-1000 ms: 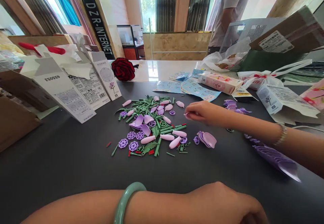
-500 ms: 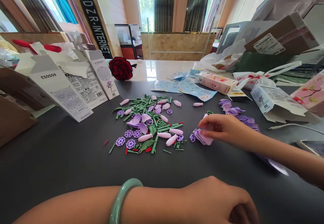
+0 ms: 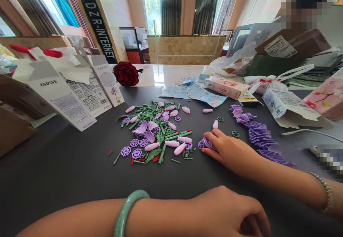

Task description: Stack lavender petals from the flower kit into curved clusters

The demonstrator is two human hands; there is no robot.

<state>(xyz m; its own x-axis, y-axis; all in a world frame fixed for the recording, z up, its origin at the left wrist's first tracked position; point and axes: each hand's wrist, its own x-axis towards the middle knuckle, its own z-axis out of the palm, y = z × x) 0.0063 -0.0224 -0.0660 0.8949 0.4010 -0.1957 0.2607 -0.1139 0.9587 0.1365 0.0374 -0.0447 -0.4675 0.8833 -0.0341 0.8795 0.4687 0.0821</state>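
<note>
My right hand (image 3: 227, 149) is closed around a small stack of lilac plastic petals (image 3: 207, 143), its fingers and thumb covering most of it. A pink pin-shaped piece (image 3: 215, 124) lies just beyond the fingertips. Two green rings, one of them a spoked ring (image 3: 235, 134), are near the knuckles. Past that wrist runs a long overlapped row of purple petals (image 3: 261, 135). My left hand (image 3: 227, 212), below a green bangle, is curled at the bottom edge; its fingers are mostly hidden, so what they hold, if anything, cannot be seen.
Mixed green stems (image 3: 144, 113), purple spoked wheels (image 3: 137, 153) and pink pieces are heaped mid-table. Blue printed sheets (image 3: 206, 94) and a pink box (image 3: 226, 87) lie behind. White cartons (image 3: 66, 101) and a dark red flower (image 3: 126, 74) stand left. A person is at the far right.
My right hand has lowered and turned over the small petal stack, now hiding more of it. The green rings and purple row show more. My left hand stays nearly still.
</note>
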